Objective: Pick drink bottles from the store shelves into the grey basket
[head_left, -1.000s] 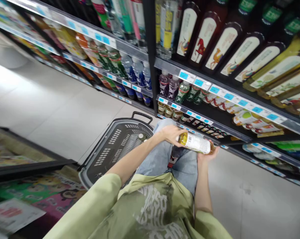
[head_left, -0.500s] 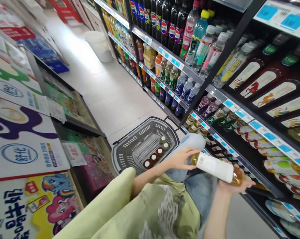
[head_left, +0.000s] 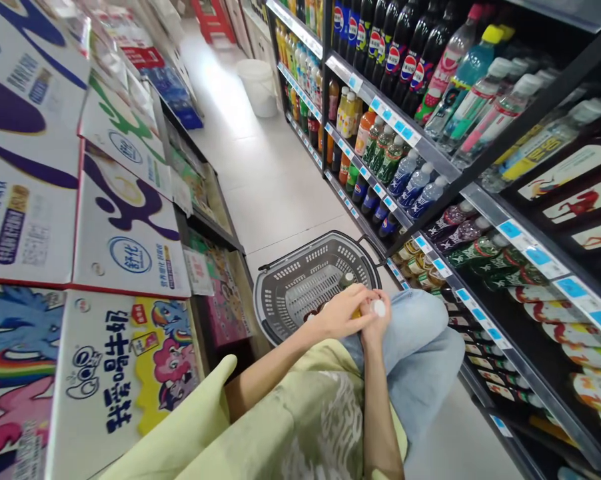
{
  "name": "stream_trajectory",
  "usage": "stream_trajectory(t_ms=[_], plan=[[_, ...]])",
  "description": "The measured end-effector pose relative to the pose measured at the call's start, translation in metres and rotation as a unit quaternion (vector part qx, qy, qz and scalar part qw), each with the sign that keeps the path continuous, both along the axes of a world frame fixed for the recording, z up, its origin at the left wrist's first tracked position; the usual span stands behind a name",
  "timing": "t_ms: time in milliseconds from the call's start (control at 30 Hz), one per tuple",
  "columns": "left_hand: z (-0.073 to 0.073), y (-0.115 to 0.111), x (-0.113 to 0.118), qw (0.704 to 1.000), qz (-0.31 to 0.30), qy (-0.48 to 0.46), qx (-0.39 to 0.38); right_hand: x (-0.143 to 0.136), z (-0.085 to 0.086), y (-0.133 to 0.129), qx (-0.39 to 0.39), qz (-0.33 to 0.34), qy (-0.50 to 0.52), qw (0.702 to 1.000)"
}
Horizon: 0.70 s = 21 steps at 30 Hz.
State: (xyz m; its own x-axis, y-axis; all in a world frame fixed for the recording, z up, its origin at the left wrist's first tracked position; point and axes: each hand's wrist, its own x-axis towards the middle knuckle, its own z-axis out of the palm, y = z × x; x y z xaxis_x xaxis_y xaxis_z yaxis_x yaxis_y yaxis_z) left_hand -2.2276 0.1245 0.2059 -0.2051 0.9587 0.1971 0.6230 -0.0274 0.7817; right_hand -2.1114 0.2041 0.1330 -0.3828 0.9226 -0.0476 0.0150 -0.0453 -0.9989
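Observation:
Both hands are closed round a drink bottle [head_left: 379,307], its white cap pointing up toward me and a bit of its amber body showing between the fingers. My left hand [head_left: 341,311] lies across the bottle from the left. My right hand [head_left: 377,328] grips it near the cap; most of the bottle is hidden by the hands. They are over the near right side of a grey shopping basket [head_left: 270,293] on the floor. Inside the basket a green bottle [head_left: 349,278] with a pale cap shows, and brown-capped bottles are partly covered by my left arm.
Drink shelves [head_left: 430,150] with several rows of bottles run along the right. Stacked milk cartons [head_left: 130,227] stand close on the left. A white bucket [head_left: 258,87] sits farther down the aisle floor [head_left: 285,200]. My bent knees [head_left: 415,320] are beside the basket.
Both hands have brought the bottle left from beside the shelf to the basket's edge. It has turned from lying sideways, label showing, to cap toward me. My view has swung right-to-left across the aisle.

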Motion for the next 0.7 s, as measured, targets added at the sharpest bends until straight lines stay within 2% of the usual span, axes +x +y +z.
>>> stream_trajectory(t_ms=[100,200,333,467,600,700], plan=[[0.010,0.003,-0.001,0.982,-0.056,0.149,-0.101,0.001,-0.009,-0.016,0.026,0.061,-0.032,0.997],[0.008,0.002,-0.003,0.963,-0.080,0.223,-0.131,0.001,-0.009,-0.022,0.051,0.118,-0.012,0.992],[0.006,-0.003,-0.015,0.944,-0.138,0.257,-0.155,0.002,-0.013,-0.025,0.111,0.189,-0.011,0.976],[0.011,-0.006,-0.028,0.932,-0.178,0.265,-0.173,0.003,-0.019,-0.026,0.160,0.230,-0.030,0.959],[0.013,0.001,-0.035,0.920,-0.182,0.273,-0.214,0.001,-0.021,-0.026,0.155,0.264,-0.032,0.951],[0.006,0.004,-0.041,0.907,-0.171,0.284,-0.260,0.000,-0.019,-0.024,0.133,0.272,-0.072,0.950]])
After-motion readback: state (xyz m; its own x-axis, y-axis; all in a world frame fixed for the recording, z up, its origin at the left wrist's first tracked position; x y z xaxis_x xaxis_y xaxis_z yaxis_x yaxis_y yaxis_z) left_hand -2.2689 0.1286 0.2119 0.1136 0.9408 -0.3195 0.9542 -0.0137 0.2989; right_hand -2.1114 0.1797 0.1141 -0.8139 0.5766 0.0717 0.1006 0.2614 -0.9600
